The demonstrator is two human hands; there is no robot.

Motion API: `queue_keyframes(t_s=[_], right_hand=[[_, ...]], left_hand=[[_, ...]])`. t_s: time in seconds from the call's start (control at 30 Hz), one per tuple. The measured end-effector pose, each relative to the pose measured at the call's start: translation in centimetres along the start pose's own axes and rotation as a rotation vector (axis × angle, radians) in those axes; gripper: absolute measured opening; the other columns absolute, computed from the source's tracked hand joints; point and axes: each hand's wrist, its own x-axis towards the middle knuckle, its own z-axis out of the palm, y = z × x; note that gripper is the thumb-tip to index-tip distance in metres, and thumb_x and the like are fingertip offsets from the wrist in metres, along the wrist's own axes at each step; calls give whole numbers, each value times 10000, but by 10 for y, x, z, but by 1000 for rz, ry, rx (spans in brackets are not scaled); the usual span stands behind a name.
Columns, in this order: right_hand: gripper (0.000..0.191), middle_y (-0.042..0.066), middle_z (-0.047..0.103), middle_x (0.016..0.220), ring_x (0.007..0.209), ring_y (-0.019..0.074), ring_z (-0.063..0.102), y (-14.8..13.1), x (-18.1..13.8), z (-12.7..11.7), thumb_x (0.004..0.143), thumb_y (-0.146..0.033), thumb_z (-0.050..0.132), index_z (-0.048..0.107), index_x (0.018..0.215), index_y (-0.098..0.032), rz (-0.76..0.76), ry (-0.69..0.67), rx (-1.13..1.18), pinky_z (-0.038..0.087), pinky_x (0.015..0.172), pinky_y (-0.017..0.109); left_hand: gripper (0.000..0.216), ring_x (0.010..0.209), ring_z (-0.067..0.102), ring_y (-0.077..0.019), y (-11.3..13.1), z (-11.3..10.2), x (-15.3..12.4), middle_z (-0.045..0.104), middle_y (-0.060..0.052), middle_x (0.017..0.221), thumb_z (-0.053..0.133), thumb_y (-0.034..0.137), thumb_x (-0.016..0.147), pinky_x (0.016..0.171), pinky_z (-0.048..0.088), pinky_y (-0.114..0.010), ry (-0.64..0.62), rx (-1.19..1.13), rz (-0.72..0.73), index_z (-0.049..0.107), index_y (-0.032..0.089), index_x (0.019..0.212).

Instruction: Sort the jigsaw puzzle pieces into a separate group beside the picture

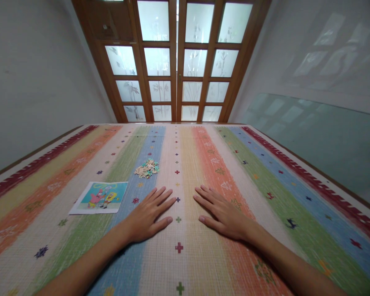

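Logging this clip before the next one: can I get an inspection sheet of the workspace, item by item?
Surface: striped woven mat, lying flat.
Job's things: heap of puzzle pieces beyond the left hand; cartoon picture flat on the mat, left of that hand; neither touched.
Clutter: nothing seen.
Grippers: left hand and right hand open, palms down on the mat, holding nothing.
Cables: nothing seen.
Surroundings: wooden door with frosted panes ahead; glass sheet along the right wall.
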Motion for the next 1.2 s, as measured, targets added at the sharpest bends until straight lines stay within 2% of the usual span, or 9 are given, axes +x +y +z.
queue_keyframes(t_s=[0.3,0.53,0.83,1.2], right_hand=[[651,101,236,1674,1561,307,191,1,0,-1,1047,-532,442,328,1606,-219,-13,14,-11,232,1263,554],[655,76,247,1681,1567,288,184,2,-1,2,1042,-539,458,307,1614,-257,-16,30,8,217,1274,528],[658,110,243,1676,1564,302,189,-1,0,-3,1041,-539,449,342,1602,-213,3,-7,2,223,1266,544],[660,87,237,1676,1562,299,193,2,-1,1,1039,-526,475,296,1616,-261,-18,30,14,236,1264,548]], left_hand=[[641,1553,236,-305,2,-2,1,263,-56,1680,426,518,1062,1259,228,-551,3,21,7,214,317,1633],[623,1551,247,-304,2,-2,1,272,-61,1678,419,530,1061,1261,229,-549,-4,26,0,273,293,1618],[627,1554,233,-308,2,-4,1,264,-63,1678,422,529,1061,1260,222,-558,-17,7,-5,258,305,1623],[630,1550,244,-308,1,-3,1,261,-54,1677,434,520,1057,1257,233,-558,-3,0,-4,247,321,1625]])
